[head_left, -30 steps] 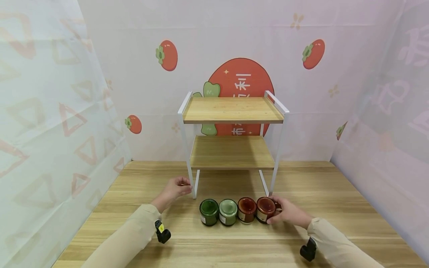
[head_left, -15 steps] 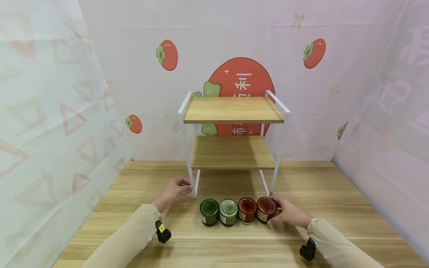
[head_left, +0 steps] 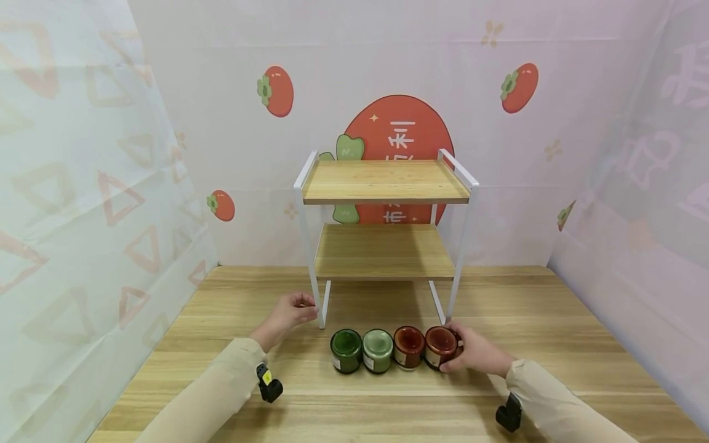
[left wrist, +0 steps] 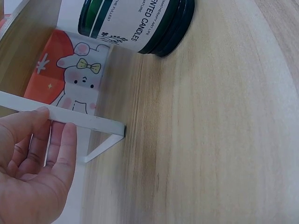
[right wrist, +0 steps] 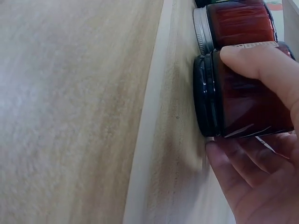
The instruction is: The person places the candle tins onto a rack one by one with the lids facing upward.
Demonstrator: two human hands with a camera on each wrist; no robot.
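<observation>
Scented candle jars stand upside down in a row before a small rack: a dark green jar [head_left: 346,351], a pale green jar [head_left: 378,351], a red-brown jar [head_left: 408,347] and an amber jar [head_left: 440,348] at the right end. My right hand [head_left: 477,351] grips that last jar, thumb on its near side and fingers behind; the right wrist view shows its dark lid [right wrist: 206,95] at the tabletop. With thumb and fingertips, my left hand [left wrist: 39,163] pinches the rack's white front-left leg [left wrist: 88,120]. The dark green jar's label [left wrist: 135,23] reads scented candles.
The rack has a wooden top shelf [head_left: 384,180] with white side rails and a middle shelf [head_left: 382,251]. It stands on a wooden table [head_left: 354,406]. Printed cloth walls [head_left: 266,154] enclose the back and both sides.
</observation>
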